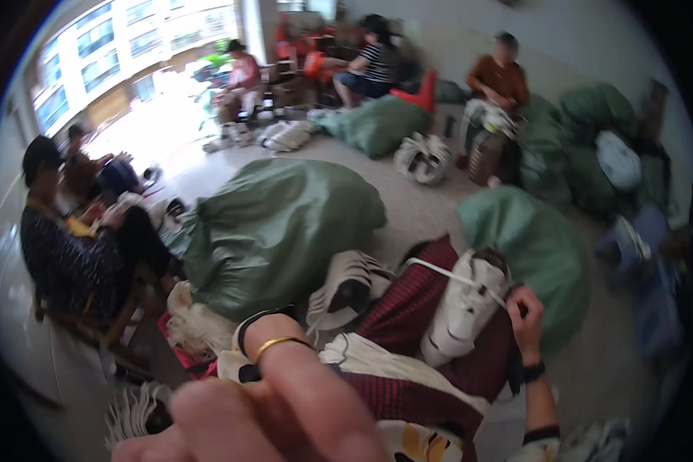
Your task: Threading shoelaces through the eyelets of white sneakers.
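Note:
My left hand is raised very close and looks large and blurred at the lower left, a gold bracelet on its wrist. Its fingers are curled; what they hold, if anything, is hidden. On my lap, over dark red checked cloth, lies a bundle of white shoe uppers. A white strap crosses the bundle and ends at my right hand, whose fingers are bent around that end beside the bundle. Pale cloth lies across my lap nearer to me.
Large green sacks stand ahead, and another green sack is at the right. A stack of white uppers sits before my lap. Pale thread lies at the left. Several people sit around the room; blue stools are at the right.

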Demonstrator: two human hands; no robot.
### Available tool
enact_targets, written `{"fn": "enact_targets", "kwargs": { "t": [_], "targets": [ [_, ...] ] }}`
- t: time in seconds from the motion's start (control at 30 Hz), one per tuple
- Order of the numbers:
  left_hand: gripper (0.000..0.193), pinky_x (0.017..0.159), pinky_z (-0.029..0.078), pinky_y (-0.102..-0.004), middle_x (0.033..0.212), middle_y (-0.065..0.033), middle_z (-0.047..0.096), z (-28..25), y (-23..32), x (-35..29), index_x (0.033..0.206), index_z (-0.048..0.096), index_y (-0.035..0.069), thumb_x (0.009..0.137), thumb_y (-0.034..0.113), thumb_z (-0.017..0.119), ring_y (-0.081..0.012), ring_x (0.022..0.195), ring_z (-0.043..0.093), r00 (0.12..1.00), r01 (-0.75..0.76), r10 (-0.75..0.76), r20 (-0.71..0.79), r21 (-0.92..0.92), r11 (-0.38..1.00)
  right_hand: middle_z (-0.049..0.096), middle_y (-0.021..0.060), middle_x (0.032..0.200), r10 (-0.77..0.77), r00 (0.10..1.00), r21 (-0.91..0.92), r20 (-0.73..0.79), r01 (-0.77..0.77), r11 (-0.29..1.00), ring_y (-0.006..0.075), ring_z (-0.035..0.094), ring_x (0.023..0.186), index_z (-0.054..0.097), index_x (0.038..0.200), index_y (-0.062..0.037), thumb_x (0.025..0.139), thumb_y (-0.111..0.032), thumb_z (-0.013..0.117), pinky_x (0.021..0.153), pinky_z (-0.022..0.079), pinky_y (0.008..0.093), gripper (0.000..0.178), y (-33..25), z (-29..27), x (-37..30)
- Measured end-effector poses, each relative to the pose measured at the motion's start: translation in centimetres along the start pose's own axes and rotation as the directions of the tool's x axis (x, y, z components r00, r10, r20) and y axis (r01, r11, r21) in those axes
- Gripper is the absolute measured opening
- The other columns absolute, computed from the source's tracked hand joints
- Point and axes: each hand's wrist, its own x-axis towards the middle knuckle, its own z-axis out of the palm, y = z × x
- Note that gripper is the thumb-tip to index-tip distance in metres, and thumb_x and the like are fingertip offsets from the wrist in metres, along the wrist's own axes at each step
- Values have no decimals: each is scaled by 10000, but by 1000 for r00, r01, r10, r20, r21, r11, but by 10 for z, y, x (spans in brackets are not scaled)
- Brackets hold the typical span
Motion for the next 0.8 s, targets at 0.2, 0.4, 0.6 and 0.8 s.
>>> {"fn": "enact_targets", "kwargs": {
  "t": [0.2,0.4,0.6,0.8],
  "targets": [
    [389,1026,398,-520,1029,70,576,-5,-35,10,1364,542,347,989,283,622,-182,1103,503,979,-99,81,185,87,991,631,86,825,71,997,61,-10,-71,996,176,592,743,601,795,22,872,-114,662,698,470,296,168,9,-12,-5],
    [464,1070,406,-540,1198,9,544,-11,-47,1,1448,435,325,1007,375,569,-265,1218,469,943,-69,5,333,180,981,624,44,911,208,975,371,-78,-165,914,121,556,781,637,874,23,1010,-186,532,731,458,266,271,-57,-42,14],
    [460,1104,340,-568,1350,36,474,-8,-28,19,1465,413,423,1020,427,527,-260,1319,378,942,-9,-19,334,83,997,595,174,1033,-375,897,387,-234,440,810,202,568,884,659,892,-12,1031,-575,333,781,451,313,665,-197,-116,38],
    [343,1062,363,-526,1440,77,447,5,-16,35,1363,515,420,1020,395,520,-240,1370,323,945,5,-25,326,61,998,477,43,1046,-470,882,451,25,410,793,204,430,915,570,848,-131,963,-444,544,708,441,323,335,-298,-153,62]
  ]
}}
